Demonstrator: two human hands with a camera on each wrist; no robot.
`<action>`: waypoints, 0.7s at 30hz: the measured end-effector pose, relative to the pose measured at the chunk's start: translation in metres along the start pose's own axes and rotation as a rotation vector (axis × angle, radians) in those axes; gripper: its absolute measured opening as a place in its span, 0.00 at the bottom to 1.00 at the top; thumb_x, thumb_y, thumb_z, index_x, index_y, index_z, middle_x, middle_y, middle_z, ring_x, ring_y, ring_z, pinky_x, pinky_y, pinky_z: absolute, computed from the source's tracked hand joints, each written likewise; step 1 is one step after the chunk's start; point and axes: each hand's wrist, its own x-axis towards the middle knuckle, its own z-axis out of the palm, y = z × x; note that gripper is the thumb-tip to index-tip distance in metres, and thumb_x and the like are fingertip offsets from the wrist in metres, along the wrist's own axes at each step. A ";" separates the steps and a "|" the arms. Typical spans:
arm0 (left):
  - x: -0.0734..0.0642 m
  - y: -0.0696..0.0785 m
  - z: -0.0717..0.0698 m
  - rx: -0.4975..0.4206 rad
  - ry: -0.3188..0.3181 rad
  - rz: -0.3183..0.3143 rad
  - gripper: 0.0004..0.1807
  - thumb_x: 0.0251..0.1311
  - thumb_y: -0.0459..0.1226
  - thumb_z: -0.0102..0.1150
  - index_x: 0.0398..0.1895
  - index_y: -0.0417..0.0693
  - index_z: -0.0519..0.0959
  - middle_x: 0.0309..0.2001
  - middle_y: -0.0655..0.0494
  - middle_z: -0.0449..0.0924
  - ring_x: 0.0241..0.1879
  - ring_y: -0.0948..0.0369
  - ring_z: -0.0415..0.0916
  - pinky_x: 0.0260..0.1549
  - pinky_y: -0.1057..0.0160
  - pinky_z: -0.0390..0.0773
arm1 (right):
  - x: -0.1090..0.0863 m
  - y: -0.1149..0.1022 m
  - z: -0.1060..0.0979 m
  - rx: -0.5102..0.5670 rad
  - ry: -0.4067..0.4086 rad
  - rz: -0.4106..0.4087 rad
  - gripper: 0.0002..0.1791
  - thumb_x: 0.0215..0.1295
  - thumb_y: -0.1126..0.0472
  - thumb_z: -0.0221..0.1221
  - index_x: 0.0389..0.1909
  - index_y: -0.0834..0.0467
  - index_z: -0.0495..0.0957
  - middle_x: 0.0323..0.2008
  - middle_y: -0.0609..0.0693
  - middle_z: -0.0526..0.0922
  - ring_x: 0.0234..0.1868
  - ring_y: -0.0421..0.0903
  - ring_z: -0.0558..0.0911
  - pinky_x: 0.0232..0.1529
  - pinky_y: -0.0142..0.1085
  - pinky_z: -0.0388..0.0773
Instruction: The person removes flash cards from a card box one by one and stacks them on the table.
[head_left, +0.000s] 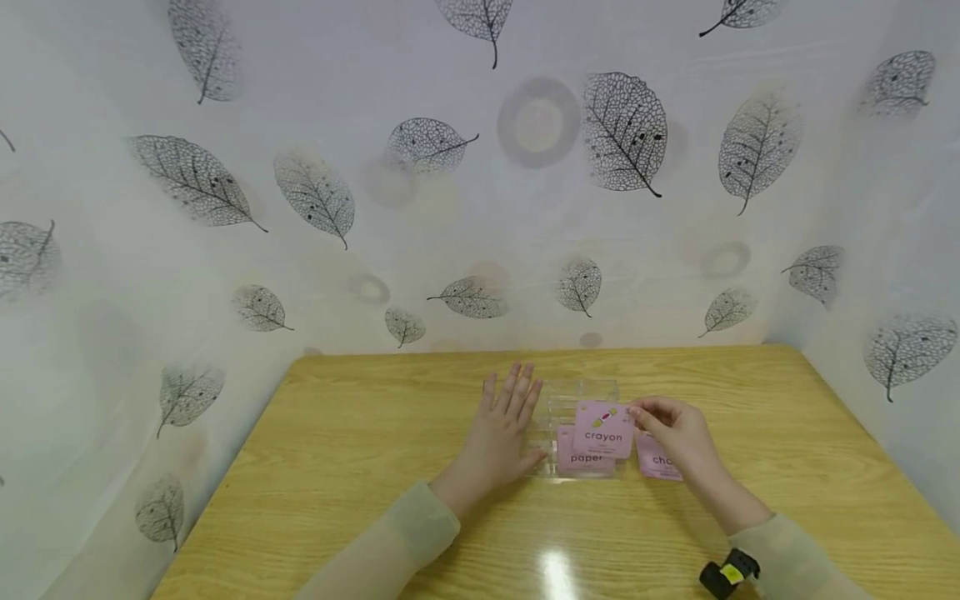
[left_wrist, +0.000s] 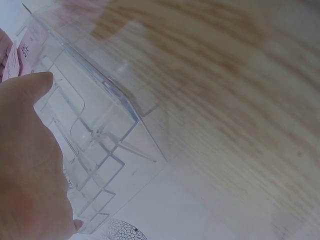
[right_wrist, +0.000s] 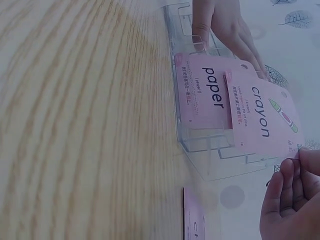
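A clear plastic tiered holder [left_wrist: 107,145] stands on the table. A pink flashcard reading "paper" [right_wrist: 207,95] stands in its front slot, on the right side. My right hand [head_left: 671,429] pinches a pink "crayon" flashcard [head_left: 603,433] by its right edge, just above and behind the "paper" card. My left hand [head_left: 498,433] lies with fingers spread along the holder's left side, thumb near its front; in the left wrist view that thumb [left_wrist: 40,85] reaches over the clear front. Another pink card, beginning "cho" or "cha" [head_left: 658,460], is partly hidden below my right hand.
The wooden table [head_left: 360,433] extends around the holder. Behind it hangs a pale curtain [head_left: 450,225] with leaf prints. A black strap device [head_left: 729,573] sits on my right wrist.
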 end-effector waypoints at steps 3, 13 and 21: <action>0.000 0.000 0.000 -0.002 -0.004 0.002 0.57 0.54 0.75 0.24 0.74 0.45 0.30 0.75 0.43 0.23 0.73 0.45 0.21 0.69 0.42 0.35 | -0.001 0.000 -0.001 0.013 -0.008 0.007 0.23 0.65 0.48 0.56 0.47 0.64 0.78 0.40 0.52 0.83 0.37 0.34 0.80 0.41 0.34 0.81; 0.000 0.000 0.002 -0.001 0.000 -0.006 0.57 0.53 0.75 0.25 0.75 0.45 0.32 0.75 0.43 0.24 0.74 0.46 0.23 0.69 0.42 0.35 | -0.001 0.004 -0.003 0.043 0.000 0.032 0.25 0.64 0.46 0.57 0.48 0.63 0.78 0.37 0.44 0.83 0.38 0.35 0.80 0.40 0.35 0.81; 0.000 0.000 0.004 0.002 0.015 0.002 0.58 0.53 0.75 0.24 0.74 0.44 0.30 0.75 0.43 0.23 0.73 0.46 0.23 0.70 0.42 0.37 | -0.002 0.005 -0.005 0.034 0.019 0.027 0.25 0.65 0.46 0.56 0.50 0.63 0.78 0.37 0.42 0.83 0.37 0.33 0.80 0.38 0.34 0.81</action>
